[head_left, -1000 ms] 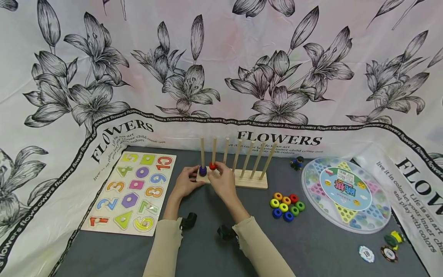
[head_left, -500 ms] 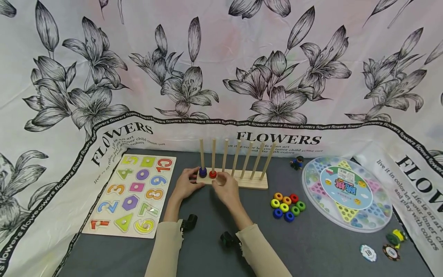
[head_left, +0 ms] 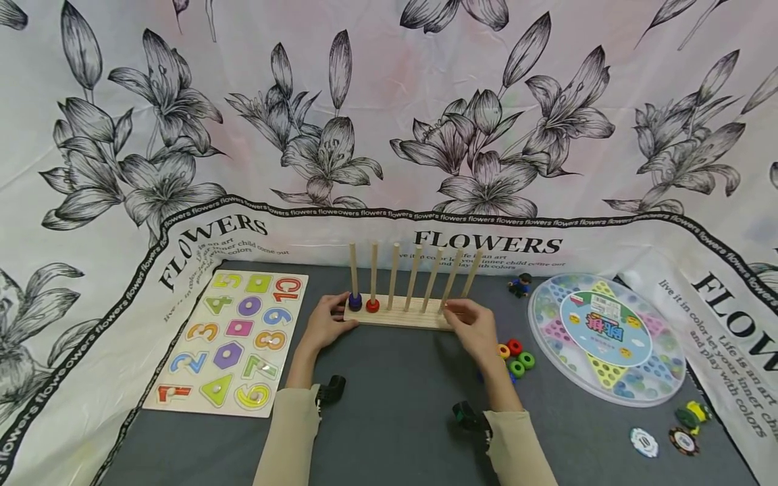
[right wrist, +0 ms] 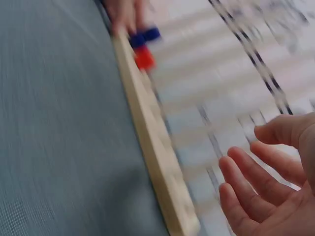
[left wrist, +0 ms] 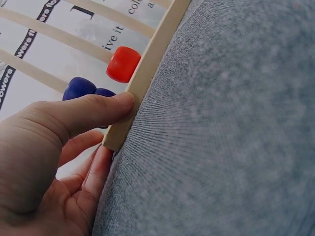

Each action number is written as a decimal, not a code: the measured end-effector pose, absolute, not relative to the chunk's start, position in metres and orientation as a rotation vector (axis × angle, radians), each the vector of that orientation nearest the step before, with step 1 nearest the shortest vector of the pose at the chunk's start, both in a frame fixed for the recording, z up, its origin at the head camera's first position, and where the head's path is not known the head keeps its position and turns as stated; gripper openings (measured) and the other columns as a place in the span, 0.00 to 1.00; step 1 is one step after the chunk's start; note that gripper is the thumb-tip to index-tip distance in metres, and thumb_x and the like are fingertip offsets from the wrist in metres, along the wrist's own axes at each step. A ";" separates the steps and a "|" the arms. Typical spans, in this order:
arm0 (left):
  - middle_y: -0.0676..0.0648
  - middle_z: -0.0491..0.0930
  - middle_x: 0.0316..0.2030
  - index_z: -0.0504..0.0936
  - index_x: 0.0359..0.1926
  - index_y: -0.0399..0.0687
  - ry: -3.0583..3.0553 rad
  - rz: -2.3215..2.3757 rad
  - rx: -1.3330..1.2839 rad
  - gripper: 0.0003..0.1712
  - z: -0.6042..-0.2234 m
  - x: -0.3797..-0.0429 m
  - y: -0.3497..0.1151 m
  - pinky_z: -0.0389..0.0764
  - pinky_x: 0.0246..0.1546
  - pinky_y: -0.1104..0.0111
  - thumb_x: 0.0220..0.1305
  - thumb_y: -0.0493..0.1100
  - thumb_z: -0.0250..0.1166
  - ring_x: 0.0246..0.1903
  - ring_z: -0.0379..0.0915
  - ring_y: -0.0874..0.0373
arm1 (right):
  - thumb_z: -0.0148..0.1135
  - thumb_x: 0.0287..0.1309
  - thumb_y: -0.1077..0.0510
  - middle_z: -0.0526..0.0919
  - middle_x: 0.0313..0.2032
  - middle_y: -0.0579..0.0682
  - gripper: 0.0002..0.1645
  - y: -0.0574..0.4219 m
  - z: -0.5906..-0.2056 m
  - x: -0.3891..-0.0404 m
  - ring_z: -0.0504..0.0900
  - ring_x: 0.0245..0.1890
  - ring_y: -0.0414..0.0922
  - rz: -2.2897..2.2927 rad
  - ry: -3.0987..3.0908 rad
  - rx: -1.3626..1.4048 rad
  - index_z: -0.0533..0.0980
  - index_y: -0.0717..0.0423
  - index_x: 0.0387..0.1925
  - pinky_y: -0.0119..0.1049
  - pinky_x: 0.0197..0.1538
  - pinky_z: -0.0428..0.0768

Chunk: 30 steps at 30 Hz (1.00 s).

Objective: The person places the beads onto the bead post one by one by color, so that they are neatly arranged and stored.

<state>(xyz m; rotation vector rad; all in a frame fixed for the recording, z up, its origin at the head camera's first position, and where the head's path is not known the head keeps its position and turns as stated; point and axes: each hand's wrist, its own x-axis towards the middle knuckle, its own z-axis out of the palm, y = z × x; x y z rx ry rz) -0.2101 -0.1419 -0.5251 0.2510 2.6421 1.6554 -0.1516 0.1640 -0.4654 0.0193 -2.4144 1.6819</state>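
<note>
Now gripping the rack [head_left: 404, 318] by its left end with the left hand [head_left: 325, 324], and hovering by the rack's right end with the right hand [head_left: 477, 329], loose-fingered and holding nothing! On the rack's leftmost peg [head_left: 353, 266], two dark blue rings [head_left: 355, 303]; on the next peg [head_left: 373, 270], a red ring [head_left: 373, 306]. On the bench [head_left: 401, 418] just right of the rack, loose rings [head_left: 516, 363], partly hidden; left of it, a number board [head_left: 260, 322].

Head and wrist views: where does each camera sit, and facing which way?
Head: worn on the head, looking forward and down at the peg board; left hand, right hand and sleeves show.
Left wrist: on that wrist, facing the peg board's left end; left hand shows.
Right wrist: on that wrist, looking along the peg board; right hand and part of left hand show.
Both wrist views share the red ring and blue rings.
</note>
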 end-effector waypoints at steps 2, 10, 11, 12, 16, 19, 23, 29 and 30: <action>0.34 0.68 0.55 0.70 0.67 0.34 2.634 1.667 0.243 0.39 -0.525 -0.210 -0.143 0.81 0.53 0.57 0.54 0.32 0.74 0.52 0.76 0.40 | 0.64 0.64 0.61 0.84 0.48 0.63 0.17 0.187 -0.463 -0.146 0.84 0.45 0.49 1.644 -2.441 0.009 0.80 0.68 0.51 0.23 0.43 0.79; 0.33 0.68 0.55 0.70 0.67 0.32 2.631 1.679 0.241 0.39 -0.524 -0.210 -0.143 0.81 0.54 0.58 0.54 0.31 0.74 0.53 0.75 0.40 | 0.61 0.67 0.57 0.83 0.50 0.64 0.19 0.254 -0.459 -0.129 0.78 0.41 0.25 1.501 -2.600 0.024 0.79 0.67 0.53 0.20 0.44 0.78; 0.33 0.68 0.55 0.70 0.67 0.33 2.628 1.680 0.237 0.39 -0.524 -0.211 -0.143 0.81 0.54 0.58 0.54 0.31 0.74 0.53 0.75 0.40 | 0.61 0.68 0.57 0.83 0.50 0.64 0.19 0.259 -0.458 -0.127 0.78 0.41 0.25 1.487 -2.618 0.032 0.79 0.67 0.53 0.20 0.43 0.78; 0.33 0.68 0.55 0.70 0.67 0.33 2.627 1.678 0.237 0.39 -0.524 -0.211 -0.143 0.81 0.54 0.58 0.54 0.31 0.74 0.53 0.75 0.40 | 0.61 0.68 0.57 0.83 0.50 0.64 0.19 0.263 -0.457 -0.125 0.78 0.42 0.26 1.470 -2.641 0.038 0.79 0.67 0.54 0.21 0.43 0.79; 0.33 0.68 0.55 0.70 0.67 0.33 2.630 1.674 0.229 0.39 -0.525 -0.211 -0.143 0.81 0.54 0.58 0.54 0.31 0.74 0.53 0.75 0.41 | 0.61 0.67 0.59 0.82 0.51 0.65 0.20 0.277 -0.454 -0.120 0.83 0.45 0.40 1.405 -2.737 0.109 0.78 0.68 0.55 0.24 0.43 0.80; 0.33 0.68 0.55 0.70 0.67 0.33 2.632 1.675 0.231 0.39 -0.525 -0.210 -0.142 0.81 0.54 0.58 0.54 0.31 0.74 0.53 0.75 0.41 | 0.62 0.66 0.61 0.82 0.51 0.66 0.20 0.285 -0.456 -0.120 0.83 0.47 0.53 1.385 -2.796 0.159 0.77 0.69 0.56 0.26 0.44 0.81; 0.33 0.68 0.55 0.70 0.67 0.33 2.634 1.671 0.233 0.39 -0.525 -0.210 -0.140 0.81 0.54 0.57 0.54 0.31 0.74 0.53 0.74 0.41 | 0.63 0.64 0.65 0.81 0.50 0.68 0.21 0.292 -0.461 -0.119 0.83 0.48 0.61 1.397 -2.842 0.213 0.76 0.72 0.55 0.26 0.44 0.81; 0.34 0.68 0.55 0.70 0.67 0.33 2.639 1.661 0.236 0.39 -0.526 -0.209 -0.139 0.81 0.55 0.57 0.54 0.31 0.74 0.53 0.74 0.41 | 0.65 0.59 0.71 0.82 0.48 0.68 0.19 0.297 -0.467 -0.118 0.83 0.47 0.62 1.373 -2.862 0.237 0.78 0.73 0.52 0.27 0.42 0.82; 0.33 0.68 0.55 0.70 0.67 0.33 2.644 1.659 0.243 0.39 -0.526 -0.209 -0.139 0.81 0.54 0.57 0.54 0.31 0.74 0.53 0.75 0.41 | 0.65 0.58 0.71 0.82 0.48 0.68 0.19 0.298 -0.469 -0.117 0.83 0.47 0.62 1.365 -2.864 0.237 0.78 0.72 0.51 0.27 0.42 0.82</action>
